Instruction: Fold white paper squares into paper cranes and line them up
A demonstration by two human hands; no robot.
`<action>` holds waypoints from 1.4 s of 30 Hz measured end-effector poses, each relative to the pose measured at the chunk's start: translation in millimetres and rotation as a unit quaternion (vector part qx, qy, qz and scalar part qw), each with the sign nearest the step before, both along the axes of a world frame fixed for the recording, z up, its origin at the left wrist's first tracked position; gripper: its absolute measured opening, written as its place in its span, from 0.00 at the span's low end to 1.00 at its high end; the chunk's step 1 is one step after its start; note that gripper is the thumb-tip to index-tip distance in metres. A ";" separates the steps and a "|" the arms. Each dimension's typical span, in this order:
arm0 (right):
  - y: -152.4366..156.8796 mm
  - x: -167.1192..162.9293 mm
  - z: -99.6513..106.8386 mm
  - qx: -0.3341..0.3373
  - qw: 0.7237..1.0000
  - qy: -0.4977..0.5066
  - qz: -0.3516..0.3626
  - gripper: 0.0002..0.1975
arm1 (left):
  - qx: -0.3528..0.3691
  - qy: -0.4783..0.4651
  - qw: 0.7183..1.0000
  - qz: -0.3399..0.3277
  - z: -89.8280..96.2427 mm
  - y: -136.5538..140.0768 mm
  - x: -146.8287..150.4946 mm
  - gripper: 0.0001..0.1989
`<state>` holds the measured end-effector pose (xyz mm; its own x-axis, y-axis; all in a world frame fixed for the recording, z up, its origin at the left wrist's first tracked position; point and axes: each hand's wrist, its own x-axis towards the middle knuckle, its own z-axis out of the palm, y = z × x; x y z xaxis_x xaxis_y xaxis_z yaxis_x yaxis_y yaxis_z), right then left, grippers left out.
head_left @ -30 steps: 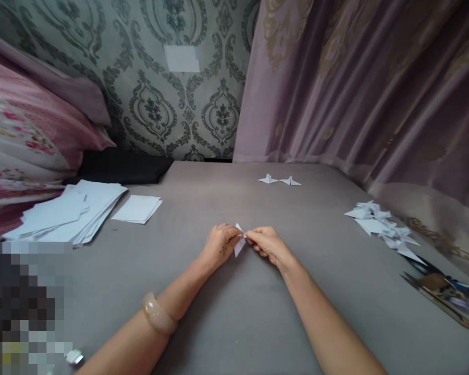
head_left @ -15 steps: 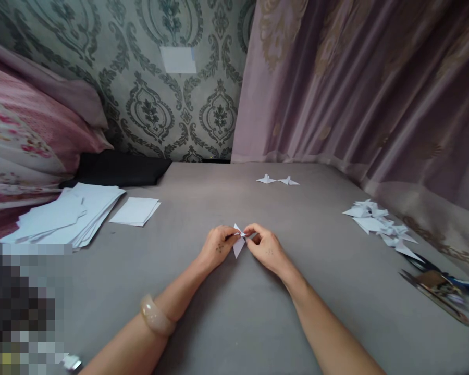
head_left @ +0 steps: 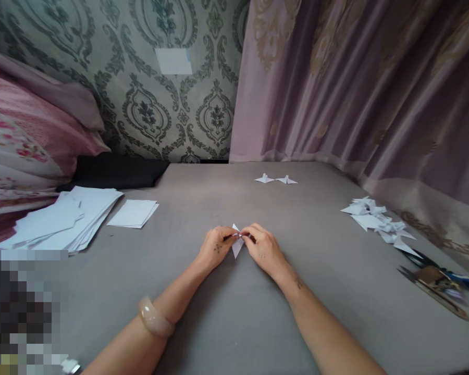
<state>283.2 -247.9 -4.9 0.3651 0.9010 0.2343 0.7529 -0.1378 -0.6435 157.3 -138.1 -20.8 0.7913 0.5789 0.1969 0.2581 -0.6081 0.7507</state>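
Between my hands, above the middle of the grey table, is a small folded piece of white paper (head_left: 237,248), its pointed ends showing above and below the fingers. My left hand (head_left: 218,243) pinches it from the left, thumb and fingers pressed together. From the right, my right hand (head_left: 262,245) pinches the paper's middle, the fingertips of both hands nearly touching. The fold under the fingertips is hidden. Farther back on the table stand two white origami cranes (head_left: 264,178), side by side with their wings spread.
A heap of folded paper cranes (head_left: 375,217) lies at right, near scissors (head_left: 433,294) and other tools. At left are a stack of white sheets (head_left: 97,208), a few square papers (head_left: 133,213) and a black folded item (head_left: 117,171). A pink curtain (head_left: 297,104) hangs behind.
My right hand has closed in on the folded paper, its fingers now pressed together against the middle. My left hand keeps its pinch. The view has shifted slightly.
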 end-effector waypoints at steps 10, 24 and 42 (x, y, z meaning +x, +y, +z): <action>2.4 4.5 -4.2 -0.005 0.999 0.045 -0.004 0.08 | -0.001 -0.003 1.000 -0.004 1.5 0.0 0.5 0.10; 7.3 10.4 -13.7 -0.009 0.997 0.036 -0.071 0.08 | 0.008 -0.036 0.986 0.160 2.1 9.7 -4.2 0.09; 6.9 7.2 -15.0 -0.015 0.997 0.001 -0.075 0.08 | 0.078 0.099 0.958 0.257 -7.4 16.2 -11.3 0.09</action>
<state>290.4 -241.0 -19.9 0.4965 0.8431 0.2066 0.7207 -0.2677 -0.6395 145.9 -121.9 -28.2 0.4397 0.8783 0.1879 0.6817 -0.4625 0.5669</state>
